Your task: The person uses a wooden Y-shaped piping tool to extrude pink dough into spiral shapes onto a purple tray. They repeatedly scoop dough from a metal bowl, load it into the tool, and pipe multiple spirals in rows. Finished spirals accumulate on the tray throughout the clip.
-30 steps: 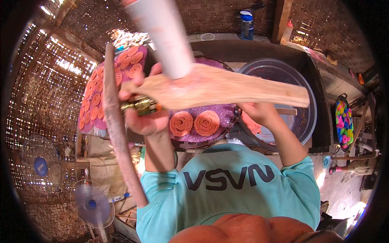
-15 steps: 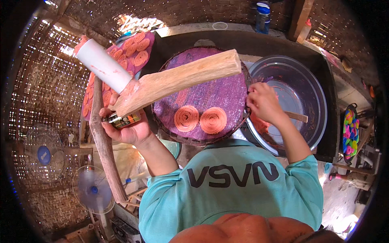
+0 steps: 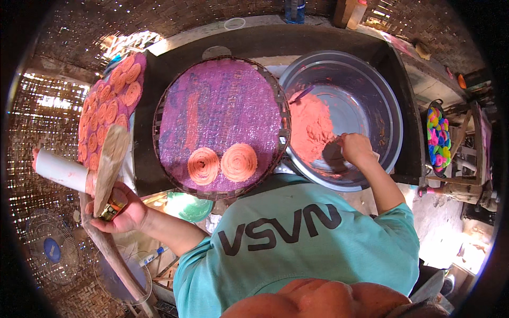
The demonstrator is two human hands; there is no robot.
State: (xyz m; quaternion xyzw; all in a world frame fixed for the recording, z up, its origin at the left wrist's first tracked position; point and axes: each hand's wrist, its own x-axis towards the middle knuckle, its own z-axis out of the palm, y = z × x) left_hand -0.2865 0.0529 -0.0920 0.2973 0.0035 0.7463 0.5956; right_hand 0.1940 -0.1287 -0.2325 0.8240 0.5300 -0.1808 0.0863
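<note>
Left hand (image 3: pixel 126 211) has a grip on the white-tube tool (image 3: pixel 63 171), now swung out left; right hand (image 3: pixel 358 149), well apart, grips a scoop (image 3: pixel 333 153) at the pink dough (image 3: pixel 309 123) in the right basin (image 3: pixel 391 119), so dough's in play, I reckon.

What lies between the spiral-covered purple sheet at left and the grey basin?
In the head view, a round tray with two coral spirals lies between sheet and basin; a dark strip separates sheet and tray.
</note>
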